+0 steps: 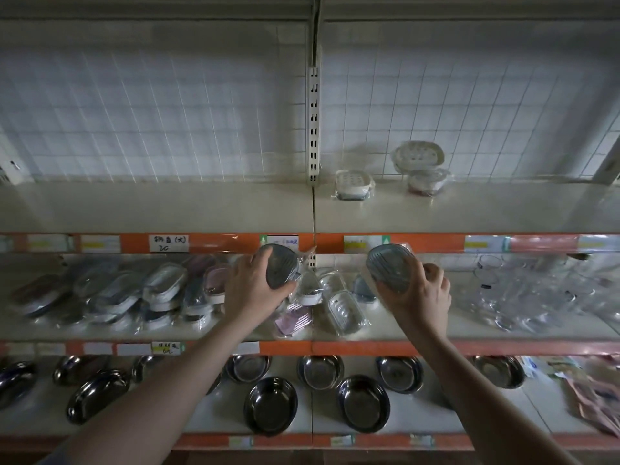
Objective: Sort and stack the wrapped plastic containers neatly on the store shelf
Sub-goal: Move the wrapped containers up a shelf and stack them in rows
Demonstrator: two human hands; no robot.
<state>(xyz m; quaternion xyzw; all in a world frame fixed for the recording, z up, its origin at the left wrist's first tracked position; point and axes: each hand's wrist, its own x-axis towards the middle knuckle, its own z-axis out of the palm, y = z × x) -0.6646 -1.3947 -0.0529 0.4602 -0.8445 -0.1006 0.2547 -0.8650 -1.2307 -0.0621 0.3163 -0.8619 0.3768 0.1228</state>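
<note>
My left hand (pixel 250 288) grips a grey oval wrapped container (pixel 280 265) in front of the middle shelf. My right hand (pixel 419 293) grips a second grey wrapped container (pixel 391 267), tilted toward me. Below them, several wrapped containers (pixel 345 308) lie loose on the middle shelf (pixel 419 330), and a row of them (pixel 134 293) leans along its left part. On the upper shelf (pixel 201 209), a white wrapped container (pixel 354 182) lies flat. To its right, another one (pixel 418 156) leans on the grid above a smaller one (pixel 426 181).
Clear glass cups (pixel 523 290) fill the right of the middle shelf. Steel bowls (pixel 270 404) stand on the bottom shelf, with pink packets (pixel 593 394) at its right. Orange price strips (pixel 429 242) edge each shelf. A slotted upright (pixel 314 125) splits the wire-grid back.
</note>
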